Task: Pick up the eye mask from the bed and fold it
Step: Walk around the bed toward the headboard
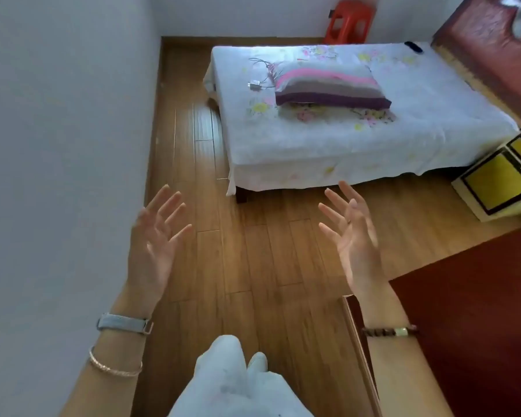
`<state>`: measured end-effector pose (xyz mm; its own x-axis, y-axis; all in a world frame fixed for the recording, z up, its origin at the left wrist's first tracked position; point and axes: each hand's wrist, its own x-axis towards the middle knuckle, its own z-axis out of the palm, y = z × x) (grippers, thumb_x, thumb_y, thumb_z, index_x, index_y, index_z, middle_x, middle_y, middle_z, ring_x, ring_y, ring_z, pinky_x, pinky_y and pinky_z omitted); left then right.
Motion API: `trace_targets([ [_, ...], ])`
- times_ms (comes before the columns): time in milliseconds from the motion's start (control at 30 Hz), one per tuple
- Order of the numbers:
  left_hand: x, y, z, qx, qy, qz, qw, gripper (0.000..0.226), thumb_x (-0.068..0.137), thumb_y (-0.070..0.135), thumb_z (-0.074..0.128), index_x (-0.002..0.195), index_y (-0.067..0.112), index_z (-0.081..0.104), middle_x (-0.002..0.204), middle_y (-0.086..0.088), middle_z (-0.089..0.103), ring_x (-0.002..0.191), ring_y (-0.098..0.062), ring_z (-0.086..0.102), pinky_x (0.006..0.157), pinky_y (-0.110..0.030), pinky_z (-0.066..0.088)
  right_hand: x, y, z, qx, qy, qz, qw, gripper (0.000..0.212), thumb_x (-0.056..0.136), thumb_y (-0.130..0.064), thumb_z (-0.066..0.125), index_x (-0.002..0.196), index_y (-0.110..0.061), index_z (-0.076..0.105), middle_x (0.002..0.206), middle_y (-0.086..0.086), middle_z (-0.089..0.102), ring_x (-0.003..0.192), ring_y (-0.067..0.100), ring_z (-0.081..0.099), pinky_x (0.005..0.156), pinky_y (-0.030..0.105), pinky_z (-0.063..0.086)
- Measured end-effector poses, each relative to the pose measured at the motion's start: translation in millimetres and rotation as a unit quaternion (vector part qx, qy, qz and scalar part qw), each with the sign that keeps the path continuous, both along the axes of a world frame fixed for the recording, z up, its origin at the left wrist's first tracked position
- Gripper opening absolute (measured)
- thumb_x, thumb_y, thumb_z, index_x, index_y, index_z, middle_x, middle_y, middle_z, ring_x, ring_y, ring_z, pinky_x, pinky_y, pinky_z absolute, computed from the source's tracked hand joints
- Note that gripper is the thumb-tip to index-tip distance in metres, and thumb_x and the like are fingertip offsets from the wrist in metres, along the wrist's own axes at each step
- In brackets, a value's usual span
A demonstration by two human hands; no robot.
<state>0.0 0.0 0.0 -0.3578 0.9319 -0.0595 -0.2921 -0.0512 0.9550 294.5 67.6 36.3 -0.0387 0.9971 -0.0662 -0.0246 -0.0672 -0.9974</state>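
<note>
Both hands up in front of me, palms facing me, fingers spread, nothing held: left hand point(155, 242) near the wall side, right hand point(354, 239) well apart from it, both over the wooden floor point(259, 266). Left wrist has a grey band point(124, 323) and a thin bangle point(115, 367), right wrist a beaded bracelet point(388, 331). Step in hand, as I judge it: the very start, approach not made, nothing picked up. I'm standing short of the bed point(343, 139), my light trousers and a shoe at the bottom of frame. The eye mask is probably the small dark thing point(413, 46) at the far right corner of the bed near the headboard, but it's too small to be sure. Next move calls for walking up the floor strip, along the bed's side, and reaching over to that far corner with one hand, then both hands to fold. On the bed: a striped pillow point(328, 84) in the middle, a charger with cable point(254, 85) just left of it, neither touching the dark thing. Around: red stool point(348, 22) beyond the bed, yellow-panelled box point(500, 179) at the bed's right foot, dark red furniture point(469, 326) at my right. The box and furniture crowd the right side; the left floor strip looks the freer way in.
</note>
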Motion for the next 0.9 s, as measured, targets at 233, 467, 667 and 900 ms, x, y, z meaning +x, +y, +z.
trace_targets([
  [233,-30,-1,-1,-0.011,-0.016,0.054,0.998,0.065,0.094,0.052,0.026,0.151,0.023,0.039,0.153,-0.002,0.049,0.139,-0.022,0.048,0.112,-0.054,0.037,-35,25,-5,-0.027,-0.007,0.064,0.998,0.036,0.097,-0.05,0.04,0.129,-0.051,0.056,0.143,-0.01,0.059,0.128,0.011,0.061,0.113,0.052,0.042],
  [467,-83,43,7,-0.003,-0.014,0.072,0.997,0.066,0.095,0.051,0.022,0.153,0.021,0.036,0.157,-0.007,0.043,0.141,-0.024,0.046,0.112,-0.053,0.036,-97,78,-4,-0.013,0.007,0.098,0.995,0.041,0.096,-0.05,0.04,0.134,-0.044,0.053,0.144,-0.007,0.059,0.128,0.01,0.061,0.112,0.048,0.043],
  [667,-132,102,10,-0.001,-0.012,0.07,0.998,0.067,0.094,0.051,0.021,0.153,0.022,0.034,0.157,-0.007,0.042,0.141,-0.024,0.045,0.111,-0.052,0.037,-162,138,-5,-0.018,0.011,0.123,0.992,0.042,0.095,-0.048,0.039,0.134,-0.043,0.052,0.144,-0.004,0.059,0.126,0.014,0.062,0.112,0.05,0.043],
  [900,-195,171,15,-0.009,-0.024,0.075,0.997,0.066,0.095,0.05,0.024,0.152,0.019,0.036,0.154,-0.008,0.046,0.139,-0.025,0.048,0.112,-0.051,0.038,-226,209,0,-0.019,0.025,0.12,0.992,0.041,0.095,-0.049,0.039,0.133,-0.042,0.053,0.147,0.0,0.056,0.129,0.019,0.06,0.111,0.051,0.044],
])
